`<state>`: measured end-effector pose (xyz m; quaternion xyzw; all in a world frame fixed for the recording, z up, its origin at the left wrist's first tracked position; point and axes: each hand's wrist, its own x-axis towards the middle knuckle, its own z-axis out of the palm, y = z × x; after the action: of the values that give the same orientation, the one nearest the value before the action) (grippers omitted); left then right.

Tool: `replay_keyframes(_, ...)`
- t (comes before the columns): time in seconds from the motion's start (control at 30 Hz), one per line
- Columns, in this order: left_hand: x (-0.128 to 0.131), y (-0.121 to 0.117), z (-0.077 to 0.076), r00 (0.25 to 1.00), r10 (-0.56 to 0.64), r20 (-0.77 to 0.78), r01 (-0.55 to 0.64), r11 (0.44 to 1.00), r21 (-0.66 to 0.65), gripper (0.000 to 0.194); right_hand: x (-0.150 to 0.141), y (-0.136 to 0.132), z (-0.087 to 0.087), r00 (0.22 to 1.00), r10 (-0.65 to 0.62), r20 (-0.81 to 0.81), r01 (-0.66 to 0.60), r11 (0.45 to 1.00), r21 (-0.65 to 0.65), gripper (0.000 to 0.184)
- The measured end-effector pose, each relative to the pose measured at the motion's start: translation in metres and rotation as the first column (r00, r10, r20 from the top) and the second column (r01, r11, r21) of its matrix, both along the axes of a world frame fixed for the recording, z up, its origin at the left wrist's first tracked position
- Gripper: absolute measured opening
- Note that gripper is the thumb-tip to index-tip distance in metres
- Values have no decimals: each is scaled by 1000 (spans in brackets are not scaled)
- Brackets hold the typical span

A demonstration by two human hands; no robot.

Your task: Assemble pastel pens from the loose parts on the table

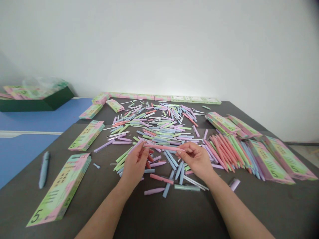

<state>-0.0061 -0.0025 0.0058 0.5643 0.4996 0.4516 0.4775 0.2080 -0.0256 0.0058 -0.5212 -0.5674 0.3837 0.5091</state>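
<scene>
A pinkish-red pen is stretched level between my two hands, above a heap of pen parts. My left hand pinches its left end, and a lilac piece shows by those fingertips; I cannot tell whether it is held too. At the other end, the thumb and fingers of my right hand are closed on the pen. Under and between the hands lie loose barrels and caps, among them a red piece, a lilac barrel and a green cap.
Right of my hands is a row of red, green and blue pens, beside pink-green boxes. More boxes line the left side and back edge. A blue pen lies far left; a dark green tray stands on the blue surface.
</scene>
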Motion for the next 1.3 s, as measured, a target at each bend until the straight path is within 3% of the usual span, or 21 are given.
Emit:
replay_keyframes(0.4,3,-2,8,986,92,138,-80,993,-88,45,0,0,-3,998,3,64,-3,1000,-2,20)
replay_keyframes(0.8,-3,4,-4,955,47,292,-15,994,-109,29,-1,-4,0,978,4,209,-18,998,68,17)
replay_keyframes(1.03,-2,3,-2,943,60,327,-17,991,-132,29,1,-1,-4,979,20,202,-30,998,49,17)
replay_keyframes(1.3,-2,4,-3,942,79,326,-43,992,-116,30,-1,-2,1,997,44,66,-43,999,-16,21)
